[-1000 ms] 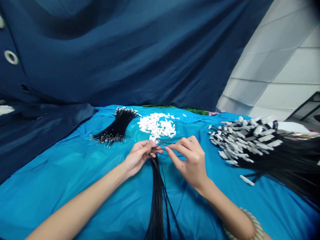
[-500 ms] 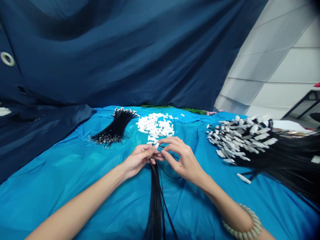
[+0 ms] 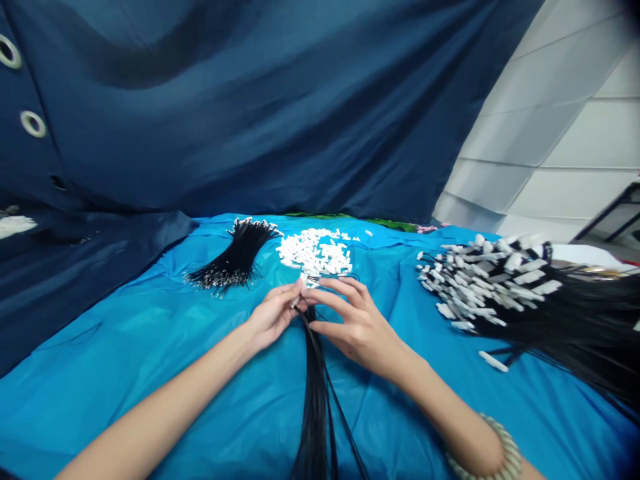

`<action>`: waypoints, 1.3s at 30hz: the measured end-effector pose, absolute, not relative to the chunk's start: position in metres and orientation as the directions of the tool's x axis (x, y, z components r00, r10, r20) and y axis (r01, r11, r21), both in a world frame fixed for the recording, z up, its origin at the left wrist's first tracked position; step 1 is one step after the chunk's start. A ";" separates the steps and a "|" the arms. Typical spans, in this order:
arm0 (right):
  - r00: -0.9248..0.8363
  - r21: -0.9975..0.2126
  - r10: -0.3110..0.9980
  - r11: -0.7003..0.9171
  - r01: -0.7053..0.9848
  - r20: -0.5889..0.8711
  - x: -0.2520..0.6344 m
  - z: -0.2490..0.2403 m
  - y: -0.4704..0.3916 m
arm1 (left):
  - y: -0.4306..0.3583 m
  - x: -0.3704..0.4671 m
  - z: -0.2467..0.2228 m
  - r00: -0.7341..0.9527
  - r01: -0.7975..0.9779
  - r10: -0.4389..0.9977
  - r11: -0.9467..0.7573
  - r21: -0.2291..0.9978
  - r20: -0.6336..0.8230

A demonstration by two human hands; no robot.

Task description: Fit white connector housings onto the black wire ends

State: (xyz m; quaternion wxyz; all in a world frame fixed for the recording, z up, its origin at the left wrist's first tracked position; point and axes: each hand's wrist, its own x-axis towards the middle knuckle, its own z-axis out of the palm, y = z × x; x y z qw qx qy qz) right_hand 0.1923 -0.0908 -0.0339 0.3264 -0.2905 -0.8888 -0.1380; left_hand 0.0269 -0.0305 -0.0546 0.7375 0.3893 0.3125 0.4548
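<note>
My left hand is closed on a small white connector that sticks up between thumb and fingers. Thin black wires run by its fingertips, and a long bundle of black wires hangs down below toward me. Across from it, my right hand has its fingers stretched out and apart, the thumb away from the others. Its fingertips reach the wires and the left fingertips; I see nothing clearly gripped in it. Just beyond both hands lies a pile of loose white connectors.
Left of the pile lies a short bundle of black wires. On the right is a big heap of black wires with white connector ends. A blue sheet covers the surface; a dark curtain hangs behind.
The white connector in my left hand has shifted left and stands more upright. My right hand has moved slightly left and down, its fingers more stretched out. The view has turned a little left.
</note>
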 end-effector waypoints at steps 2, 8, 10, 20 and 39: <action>-0.599 -0.004 0.409 0.828 0.560 0.689 0.193 -0.033 -0.090 | -0.030 0.027 -0.055 0.378 -0.432 0.919 0.282 0.857 -0.111; 0.009 -0.729 0.741 0.659 0.186 0.672 0.201 -0.021 -0.090 | -0.032 0.028 -0.052 0.377 -0.370 0.917 0.280 0.886 -0.132; 0.239 -0.824 0.807 0.565 -0.043 0.540 0.206 -0.016 -0.089 | -0.033 0.029 -0.051 0.375 -0.346 0.916 0.281 0.895 -0.142; 0.287 -0.628 0.583 0.547 0.554 0.760 0.202 -0.012 -0.098 | -0.038 0.031 -0.052 0.394 -0.300 0.914 0.228 0.926 -0.098; 0.222 -0.778 0.800 0.409 0.478 0.557 0.182 -0.032 -0.096 | -0.040 0.032 -0.048 0.309 -0.346 0.951 0.122 0.930 -0.010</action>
